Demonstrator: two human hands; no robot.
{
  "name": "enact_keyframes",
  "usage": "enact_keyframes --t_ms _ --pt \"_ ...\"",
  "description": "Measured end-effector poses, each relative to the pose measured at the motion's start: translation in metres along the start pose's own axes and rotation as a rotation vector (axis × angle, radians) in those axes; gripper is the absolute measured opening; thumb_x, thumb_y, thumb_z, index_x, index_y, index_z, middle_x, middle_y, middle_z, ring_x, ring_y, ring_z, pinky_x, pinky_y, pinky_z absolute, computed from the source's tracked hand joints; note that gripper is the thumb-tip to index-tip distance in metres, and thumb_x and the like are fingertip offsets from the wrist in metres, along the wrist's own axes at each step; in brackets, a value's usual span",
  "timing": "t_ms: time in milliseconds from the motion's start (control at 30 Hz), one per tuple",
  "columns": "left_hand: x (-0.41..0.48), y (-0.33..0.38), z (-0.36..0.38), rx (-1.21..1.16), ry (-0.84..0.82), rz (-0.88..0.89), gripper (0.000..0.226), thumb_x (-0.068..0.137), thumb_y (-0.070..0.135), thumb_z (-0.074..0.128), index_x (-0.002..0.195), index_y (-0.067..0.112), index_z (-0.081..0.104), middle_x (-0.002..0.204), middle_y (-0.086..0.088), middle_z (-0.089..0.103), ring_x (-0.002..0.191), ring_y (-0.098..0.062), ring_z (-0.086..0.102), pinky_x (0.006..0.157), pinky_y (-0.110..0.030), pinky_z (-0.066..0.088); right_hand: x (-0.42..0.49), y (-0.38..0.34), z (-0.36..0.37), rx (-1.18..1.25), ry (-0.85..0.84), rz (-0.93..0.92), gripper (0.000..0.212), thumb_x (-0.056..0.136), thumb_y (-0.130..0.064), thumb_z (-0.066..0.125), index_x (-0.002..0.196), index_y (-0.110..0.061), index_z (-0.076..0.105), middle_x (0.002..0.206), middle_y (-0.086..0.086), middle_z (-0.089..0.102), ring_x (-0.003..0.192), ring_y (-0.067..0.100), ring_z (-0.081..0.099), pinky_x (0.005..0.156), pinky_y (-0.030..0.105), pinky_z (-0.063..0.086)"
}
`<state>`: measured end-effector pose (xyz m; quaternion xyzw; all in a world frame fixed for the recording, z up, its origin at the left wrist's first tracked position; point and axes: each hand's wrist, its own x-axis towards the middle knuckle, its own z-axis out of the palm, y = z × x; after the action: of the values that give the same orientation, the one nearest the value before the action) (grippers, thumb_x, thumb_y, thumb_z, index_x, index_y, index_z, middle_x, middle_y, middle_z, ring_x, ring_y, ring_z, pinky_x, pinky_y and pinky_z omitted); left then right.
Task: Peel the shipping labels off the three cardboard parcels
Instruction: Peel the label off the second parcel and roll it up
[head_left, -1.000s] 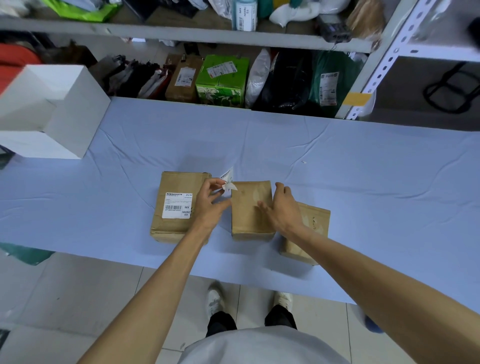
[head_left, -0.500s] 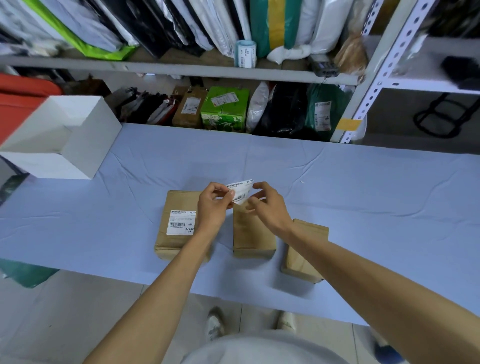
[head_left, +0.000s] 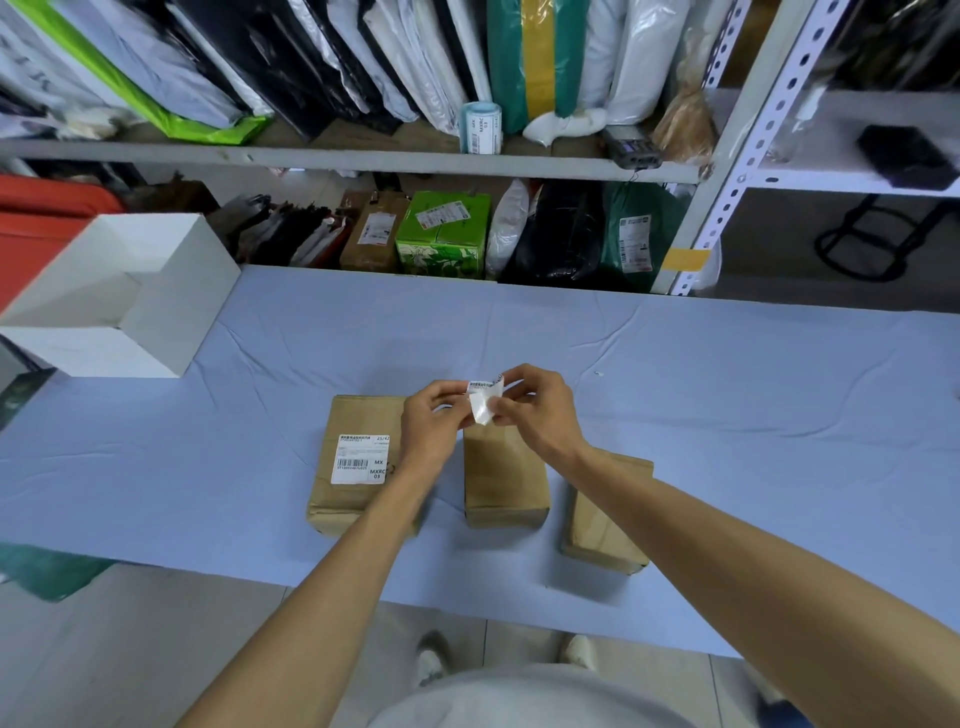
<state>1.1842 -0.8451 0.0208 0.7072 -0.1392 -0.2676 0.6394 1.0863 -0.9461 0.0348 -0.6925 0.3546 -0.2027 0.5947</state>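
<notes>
Cardboard is showing bare on the middle parcel (head_left: 505, 478) now: the peeled label (head_left: 484, 402), flat between my fingers half a second ago, is crumpling as I am folding it above that parcel. Going left to right, the left parcel (head_left: 358, 462) is still wearing its printed label (head_left: 361, 459) on the blue table (head_left: 727, 395). My left hand (head_left: 434, 421) is pinching the loose label's left edge in a closed grip; my right hand (head_left: 535, 410) is pinching its right side. The right parcel (head_left: 602, 519) is lying beneath my right forearm.
</notes>
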Motion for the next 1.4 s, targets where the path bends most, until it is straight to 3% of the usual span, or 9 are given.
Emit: enact_keyframes --t_ms 233,400,533,700,900,1033,1133,1233,1400 --pt "-0.009 0.000 0.005 -0.054 -0.196 0.027 0.020 0.078 0.007 0.076 0.096 0.012 0.071 0.089 -0.001 0.075 0.085 -0.015 0.072 0.081 -0.024 0.056 0.003 0.000 -0.006 0.004 0.054 -0.065 0.011 0.086 0.000 0.058 0.084 0.004 0.068 0.068 0.007 0.068 0.058 0.017 0.069 0.058 0.026 0.059" --pt "-0.010 -0.002 0.014 0.002 -0.135 0.032 0.017 0.079 0.017 0.077 0.095 0.014 0.070 0.093 -0.009 0.074 0.086 -0.020 0.073 0.085 -0.033 0.055 0.003 0.002 -0.007 0.011 0.043 -0.089 0.016 0.090 0.000 0.057 0.084 0.007 0.071 0.072 0.014 0.070 0.066 0.020 0.069 0.063 0.022 0.058" --pt "-0.011 -0.002 0.021 -0.004 -0.096 0.067 0.007 0.082 0.010 0.073 0.084 0.015 0.069 0.111 -0.013 0.066 0.080 -0.026 0.074 0.082 -0.035 0.058 0.004 0.006 -0.006 -0.032 0.008 -0.102 0.019 0.088 0.005 0.054 0.084 0.006 0.072 0.075 0.017 0.071 0.071 0.024 0.071 0.067 0.023 0.059" --pt "-0.007 -0.004 0.014 0.135 -0.034 0.057 0.008 0.084 0.013 0.071 0.082 0.020 0.067 0.091 -0.006 0.072 0.083 -0.030 0.071 0.083 -0.049 0.056 0.002 0.009 -0.003 -0.050 -0.125 -0.027 0.027 0.087 -0.006 0.049 0.085 -0.002 0.075 0.083 0.010 0.075 0.083 0.019 0.072 0.081 0.035 0.059" --pt "-0.007 0.001 0.009 0.168 -0.012 0.095 0.006 0.086 0.015 0.070 0.083 0.017 0.065 0.087 0.000 0.070 0.079 -0.003 0.068 0.078 -0.035 0.055 0.003 0.006 -0.001 0.054 -0.109 -0.008 0.017 0.090 -0.005 0.061 0.086 0.002 0.076 0.076 0.014 0.074 0.072 0.024 0.074 0.074 0.034 0.061" --pt "-0.009 0.007 0.008 0.056 -0.098 0.078 0.006 0.087 0.008 0.067 0.092 0.010 0.068 0.097 -0.011 0.071 0.093 -0.028 0.070 0.086 -0.042 0.057 0.003 0.001 -0.005 0.174 -0.004 0.031 0.006 0.082 0.002 0.069 0.081 0.006 0.073 0.069 0.016 0.073 0.064 0.027 0.073 0.062 0.026 0.059" --pt "-0.009 0.010 0.007 0.072 -0.152 0.081 0.015 0.085 0.002 0.067 0.097 0.010 0.069 0.101 -0.010 0.070 0.098 -0.027 0.068 0.088 -0.039 0.057 0.003 -0.001 -0.005 0.209 0.054 0.055 0.005 0.077 0.006 0.071 0.082 0.006 0.068 0.068 0.020 0.071 0.061 0.029 0.072 0.058 0.027 0.059" --pt "-0.009 0.010 0.005 0.045 -0.132 0.090 0.018 0.085 -0.005 0.064 0.102 0.000 0.064 0.096 -0.011 0.066 0.088 -0.019 0.066 0.074 -0.027 0.059 0.003 -0.002 -0.006 0.210 0.102 0.076 0.020 0.074 0.008 0.073 0.087 0.007 0.059 0.066 0.023 0.067 0.055 0.031 0.070 0.056 0.033 0.060" --pt "-0.008 0.011 0.003 0.007 -0.133 0.075 0.009 0.088 0.003 0.064 0.097 -0.001 0.063 0.084 -0.011 0.063 0.067 -0.020 0.067 0.072 -0.029 0.060 0.002 -0.002 -0.005 0.081 0.027 -0.032 0.007 0.077 -0.001 0.075 0.074 0.004 0.072 0.067 0.016 0.071 0.062 0.024 0.072 0.064 0.033 0.060"
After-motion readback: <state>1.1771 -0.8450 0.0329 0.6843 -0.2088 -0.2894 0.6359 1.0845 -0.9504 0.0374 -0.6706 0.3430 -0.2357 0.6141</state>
